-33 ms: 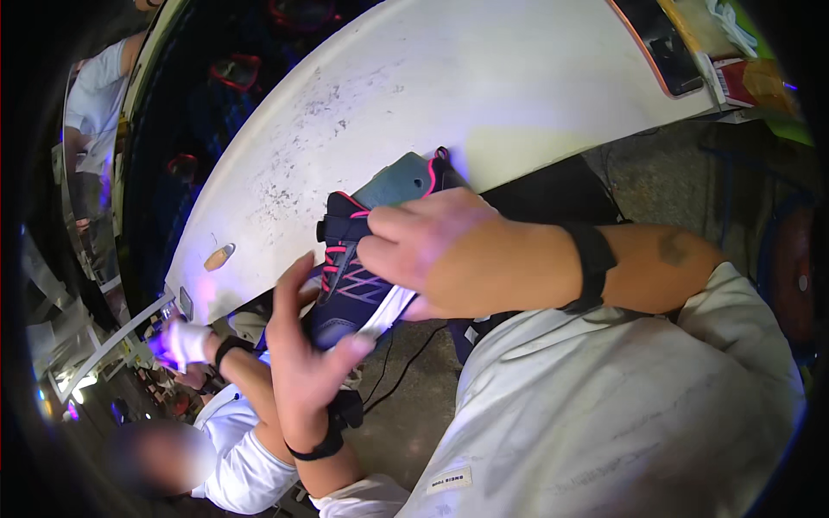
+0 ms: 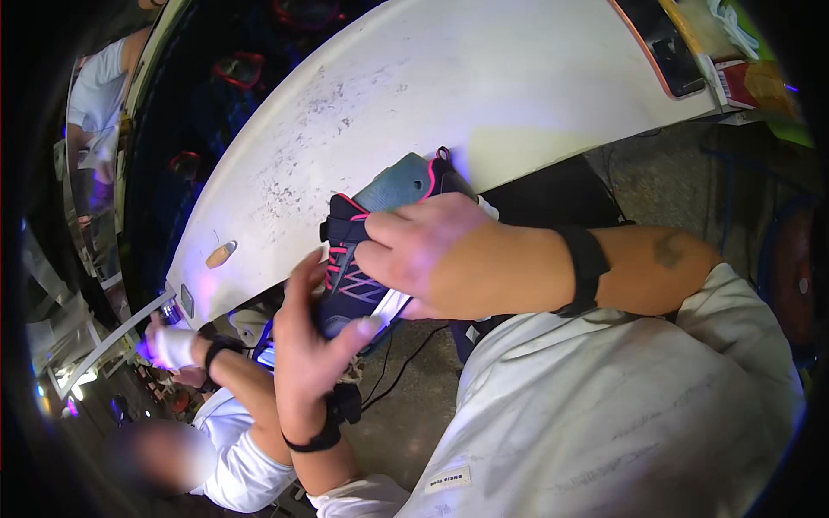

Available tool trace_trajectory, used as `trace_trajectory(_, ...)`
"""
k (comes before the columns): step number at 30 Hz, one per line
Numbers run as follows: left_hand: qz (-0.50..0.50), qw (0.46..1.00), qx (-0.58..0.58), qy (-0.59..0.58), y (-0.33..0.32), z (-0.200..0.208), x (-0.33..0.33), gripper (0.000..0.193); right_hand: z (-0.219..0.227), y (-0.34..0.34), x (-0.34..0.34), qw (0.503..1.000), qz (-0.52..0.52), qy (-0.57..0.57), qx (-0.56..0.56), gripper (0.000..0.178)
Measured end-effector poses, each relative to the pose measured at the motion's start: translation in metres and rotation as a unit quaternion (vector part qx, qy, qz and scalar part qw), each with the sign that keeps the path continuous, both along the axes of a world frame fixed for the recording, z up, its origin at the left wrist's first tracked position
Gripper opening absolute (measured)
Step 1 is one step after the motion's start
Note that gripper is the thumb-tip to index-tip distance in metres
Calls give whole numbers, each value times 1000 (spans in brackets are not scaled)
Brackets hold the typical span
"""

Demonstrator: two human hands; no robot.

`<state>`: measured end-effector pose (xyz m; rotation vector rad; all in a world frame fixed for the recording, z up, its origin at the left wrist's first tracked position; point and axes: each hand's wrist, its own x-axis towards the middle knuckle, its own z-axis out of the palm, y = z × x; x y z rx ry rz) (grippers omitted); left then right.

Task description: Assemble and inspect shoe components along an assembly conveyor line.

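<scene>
What seems to matter most is the shoe's slant against your two hands. The dark shoe (image 2: 352,281) lies across the near edge of the white bench (image 2: 535,69) — heel loop over the top, toe out past the edge — and its long axis runs from the heel at upper right down to the toe at lower left. Your right hand (image 2: 427,246) is nearer the collar and the middle, coming in from the right side; its fingers are curled and closed against the upper, with the thumb low by the white strip (image 2: 393,304) along the shoe's near side. Your left hand (image 2: 313,358) is nearer the toe: thumb and fingers stand wide, one to each side, the thumb's tip at the strip. Whether those left fingers press on the far side, you cannot tell from here.

The shoe itself is the main container: its opening holds a teal form (image 2: 393,186), a dark hole showing near the heel. By the bench's right end sits a red-and-white carton (image 2: 734,82) — contents hidden — just beside a phone (image 2: 665,47). A small tan piece (image 2: 221,254) lies near the bench's left corner.
</scene>
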<state>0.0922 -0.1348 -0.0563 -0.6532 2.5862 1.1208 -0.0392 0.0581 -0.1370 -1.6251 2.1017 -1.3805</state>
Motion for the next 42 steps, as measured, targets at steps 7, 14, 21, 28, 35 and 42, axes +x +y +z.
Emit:
trace_trajectory(7, 74, 982, 175, 19, -27, -55, 20, 82, -9, 41, -30, 984, -90, -147, 42, 45)
trace_trajectory(14, 31, 892, 333, 305, 43, -40, -51, 125, 79, 85, -96, 961, -130, -212, -118, 62)
trace_trajectory(21, -62, 943, -127, 302, 70, 48, -103, 72, 86, 28, -98, 901, 41, -352, -252, 53)
trace_trajectory(28, -70, 965, -156, 198, 58, 64, -98, 67, 77, 7, -71, 964, -48, -201, -168, 98)
trace_trajectory(35, -65, 956, -91, 273, 47, 41, -94, 61, 78, 8, -72, 922, -85, -268, -268, 39)
trace_trajectory(42, -56, 954, -18, 294, 40, 36, -93, 61, 68, 8, -78, 714, -110, -564, -399, 38)
